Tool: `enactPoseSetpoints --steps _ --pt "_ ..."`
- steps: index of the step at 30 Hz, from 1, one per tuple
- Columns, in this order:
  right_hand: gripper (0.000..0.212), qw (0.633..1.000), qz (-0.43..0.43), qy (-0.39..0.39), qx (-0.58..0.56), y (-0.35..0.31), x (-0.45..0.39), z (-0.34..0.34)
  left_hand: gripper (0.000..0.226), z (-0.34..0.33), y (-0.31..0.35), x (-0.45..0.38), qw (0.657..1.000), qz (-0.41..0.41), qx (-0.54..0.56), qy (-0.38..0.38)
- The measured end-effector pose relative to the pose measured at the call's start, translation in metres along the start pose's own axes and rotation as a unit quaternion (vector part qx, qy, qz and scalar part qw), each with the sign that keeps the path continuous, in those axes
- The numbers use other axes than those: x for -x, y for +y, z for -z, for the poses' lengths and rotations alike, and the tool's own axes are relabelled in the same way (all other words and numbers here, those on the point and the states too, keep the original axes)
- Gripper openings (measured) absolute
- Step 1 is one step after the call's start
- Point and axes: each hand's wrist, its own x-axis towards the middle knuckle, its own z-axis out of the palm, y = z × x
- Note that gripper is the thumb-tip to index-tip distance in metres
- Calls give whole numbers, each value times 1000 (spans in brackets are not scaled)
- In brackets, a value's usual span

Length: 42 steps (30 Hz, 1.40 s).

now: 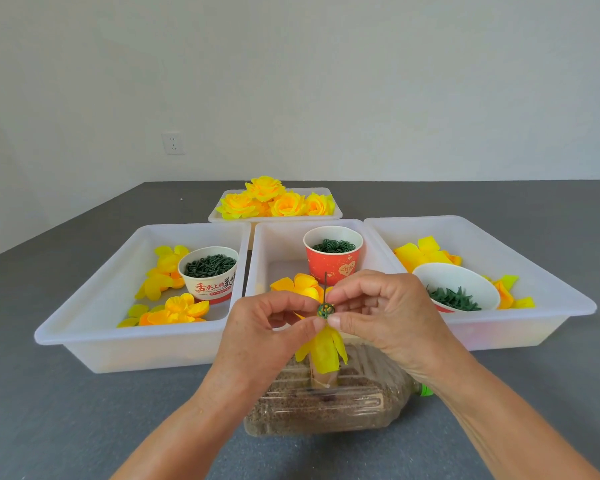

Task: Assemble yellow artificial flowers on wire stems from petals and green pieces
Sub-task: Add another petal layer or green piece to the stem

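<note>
The left hand (pixel 274 323) and right hand (pixel 381 306) meet at centre frame above a clear bottle (pixel 326 407) of brown grains lying on its side; both pinch, thumb against forefinger, a small green ring piece (pixel 325 310) threaded on a thin wire stem (pixel 325 285) that stands upright between the fingertips; yellow petals (pixel 323 348) hang below the pinch, touching the left thumb; behind the hands, three white trays (pixel 84 341) sit side by side on a grey table (pixel 49 410), holding loose petals and cups of green pieces, among them a red cup (pixel 331 265) in the middle tray; a fourth tray (pixel 274 216) further back holds finished yellow flowers (pixel 267 199); the white wall carries a socket (pixel 173 143)
</note>
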Motion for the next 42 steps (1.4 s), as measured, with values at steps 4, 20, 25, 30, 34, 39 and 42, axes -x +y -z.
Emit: enactPoseSetpoints --steps 4,20,25,30,34,39,42 --pt "26 1000 -8 -3 -20 1 0 0 23 0 2 -1 1000 -11 8 -4" --pt "16 992 -26 21 -125 8 -3 -1 15 0 5 -3 996 0 85 -25" --pt "15 993 -25 13 -117 11 -1 -1 13 -2 -1 -2 999 12 44 -20" --pt "15 992 3 29 -121 10 -3 -1 4 -4 -1 -3 999 11 34 -21" --pt "17 990 35 52 -127 4 -8 -1 8 -4 0 -4 999 5 22 -24" --pt "25 991 71 65 -90 -2 -12 -1 7 -3 -1 -4 1000 -1 4 -17" --pt "31 992 85 67 -71 -4 -13 -2 7 -2 -2 -5 1000 -2 -2 -14"
